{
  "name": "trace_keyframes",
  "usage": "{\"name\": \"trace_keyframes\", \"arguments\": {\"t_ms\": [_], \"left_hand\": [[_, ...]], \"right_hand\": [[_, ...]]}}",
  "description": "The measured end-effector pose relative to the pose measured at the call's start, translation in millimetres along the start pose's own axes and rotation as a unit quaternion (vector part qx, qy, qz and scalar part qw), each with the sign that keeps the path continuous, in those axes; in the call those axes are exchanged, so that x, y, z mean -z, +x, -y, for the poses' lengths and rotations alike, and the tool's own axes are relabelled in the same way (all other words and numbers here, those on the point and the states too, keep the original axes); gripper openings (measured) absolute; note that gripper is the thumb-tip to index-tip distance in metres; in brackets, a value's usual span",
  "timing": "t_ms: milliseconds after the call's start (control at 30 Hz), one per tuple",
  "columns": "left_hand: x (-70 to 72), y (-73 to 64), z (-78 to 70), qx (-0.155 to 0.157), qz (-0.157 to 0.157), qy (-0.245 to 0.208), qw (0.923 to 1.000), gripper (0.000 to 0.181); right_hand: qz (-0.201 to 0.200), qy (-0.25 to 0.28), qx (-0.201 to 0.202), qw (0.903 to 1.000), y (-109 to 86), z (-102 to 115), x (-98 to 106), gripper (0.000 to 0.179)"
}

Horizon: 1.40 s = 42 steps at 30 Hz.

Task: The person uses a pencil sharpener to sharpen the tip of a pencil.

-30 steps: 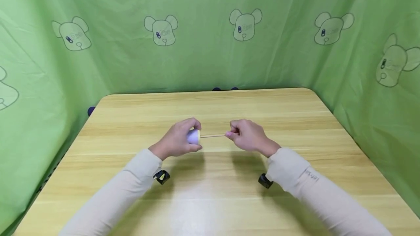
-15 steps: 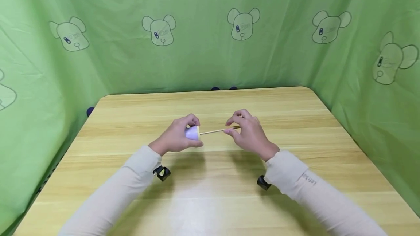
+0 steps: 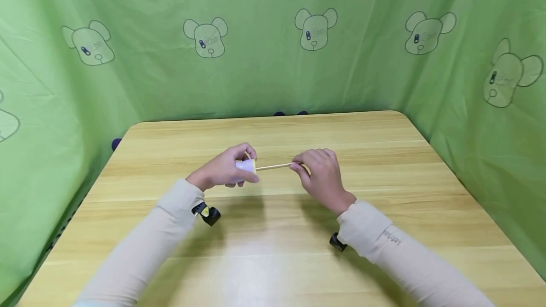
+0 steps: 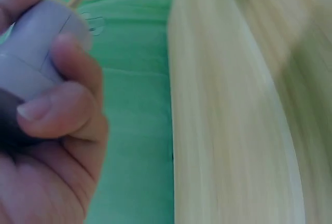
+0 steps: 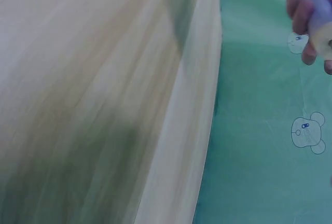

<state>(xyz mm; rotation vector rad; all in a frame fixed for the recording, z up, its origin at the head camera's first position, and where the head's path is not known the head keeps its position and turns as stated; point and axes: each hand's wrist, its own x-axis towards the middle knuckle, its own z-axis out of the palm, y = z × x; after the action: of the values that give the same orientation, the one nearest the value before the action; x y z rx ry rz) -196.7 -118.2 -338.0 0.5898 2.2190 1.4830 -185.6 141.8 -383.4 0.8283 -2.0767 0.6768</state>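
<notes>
Curtain fabric in green [image 3: 264, 82], printed with outlined round-eared animal heads [image 3: 206, 40], hangs behind the workspace and along both sides. Within it stands a table [image 3: 273, 264] with a pale wood-grain top and rounded far corners; shadows of the arms and hands fall across it. Two light beige sleeves, the left one [image 3: 141, 245] and the right one [image 3: 409, 255], reach in from the near edge, the right bearing small dark lettering. The right hand [image 3: 322, 176] has its fingers bent over, with thumb and fingertips pinching a thin stick. The left hand [image 3: 219, 168] curls its thumb and fingers around a lilac object [image 3: 244, 165], which is held sideways above the table, between the two wrists and nearer the left, its pale yellow end turned toward the right hand. Black devices sit at the cuffs, one on the left [image 3: 211, 216] and one on the right [image 3: 338, 242]. The thin stick [image 3: 275, 167] runs from that yellow end to the right fingertips, rising slightly; its other tip is hard to make out beneath the fingers.
</notes>
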Motion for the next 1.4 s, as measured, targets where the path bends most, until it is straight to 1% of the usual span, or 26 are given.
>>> {"name": "trace_keyframes", "arguments": {"t_ms": [67,133,200,267,367,433,500,533,600,700,800,933,1033,1100,1167,1233,1300,1333,1400], "left_hand": [[2.8,-0.9,-2.1,0.025,0.026,-0.052,0.998,0.04],[5.2,-1.1,-4.1,0.044,0.05,-0.097,0.9931,0.039],[7.5,-0.9,-5.6,0.059,0.067,-0.129,0.9876,0.037],[10.0,-0.6,-6.3,0.071,0.077,-0.155,0.9823,0.035],[12.7,0.2,-6.4,0.082,0.088,-0.191,0.9741,0.027],[13.4,1.8,-6.1,0.088,0.095,-0.215,0.968,0.022],[13.1,3.6,-6.2,0.093,0.1,-0.23,0.9637,0.02],[12.6,4.2,-6.6,0.096,0.098,-0.23,0.9636,0.02],[11.2,4.9,-7.1,0.101,0.091,-0.223,0.9654,0.021],[8.9,5.3,-7.3,0.101,0.071,-0.198,0.9724,0.026],[7.6,5.3,-5.8,0.084,0.055,-0.166,0.9811,0.029],[6.6,4.6,-4.1,0.05,0.025,-0.111,0.9922,0.035],[4.0,4.1,-3.0,0.023,-0.002,-0.064,0.9977,0.039],[0.8,4.2,-1.0,0.006,-0.02,-0.018,0.9996,0.043],[-2.8,4.5,2.0,-0.018,-0.039,0.04,0.9983,0.045],[-5.9,4.5,4.4,-0.05,-0.056,0.1,0.9921,0.047],[-8.1,4.6,6.5,-0.081,-0.075,0.152,0.9822,0.048],[-9.5,4.6,7.4,-0.094,-0.082,0.169,0.9777,0.049],[-11.6,4.3,8.6,-0.111,-0.09,0.186,0.9721,0.049]], "right_hand": [[-0.023,-0.009,0.021,0.9995,-1.1,0.5,-0.8,0.013],[-0.048,-0.023,0.038,0.9979,-1.5,1.8,-1.5,0.019],[-0.073,-0.038,0.05,0.9954,-1.2,3.8,-2.7,0.028],[-0.1,-0.053,0.063,0.9916,0.0,5.6,-4.5,0.034],[-0.154,-0.08,0.086,0.981,3.1,7.1,-8.5,0.032],[-0.192,-0.103,0.097,0.9713,5.8,6.7,-11.1,0.03],[-0.219,-0.121,0.11,0.962,8.1,4.7,-13.9,0.031],[-0.228,-0.125,0.117,0.9586,8.9,3.3,-15.5,0.031],[-0.231,-0.131,0.126,0.9558,9.7,0.6,-18.1,0.033],[-0.221,-0.131,0.13,0.9575,9.1,-2.2,-20.7,0.034],[-0.197,-0.132,0.117,0.9643,9.0,-3.0,-21.0,0.035],[-0.147,-0.13,0.092,0.9762,10.5,-3.6,-19.0,0.04],[-0.091,-0.116,0.06,0.9873,12.4,-3.2,-14.3,0.036],[-0.04,-0.1,0.031,0.9937,14.6,-2.6,-9.3,0.03],[0.025,-0.087,-0.005,0.9959,17.2,-1.8,-3.6,0.023],[0.096,-0.073,-0.047,0.9916,20.9,-1.1,1.9,0.019],[0.161,-0.06,-0.087,0.9813,25.3,-0.1,6.5,0.017],[0.186,-0.054,-0.103,0.9757,26.5,0.2,8.5,0.017],[0.22,-0.043,-0.128,0.9662,28.5,0.8,11.2,0.016]]}}
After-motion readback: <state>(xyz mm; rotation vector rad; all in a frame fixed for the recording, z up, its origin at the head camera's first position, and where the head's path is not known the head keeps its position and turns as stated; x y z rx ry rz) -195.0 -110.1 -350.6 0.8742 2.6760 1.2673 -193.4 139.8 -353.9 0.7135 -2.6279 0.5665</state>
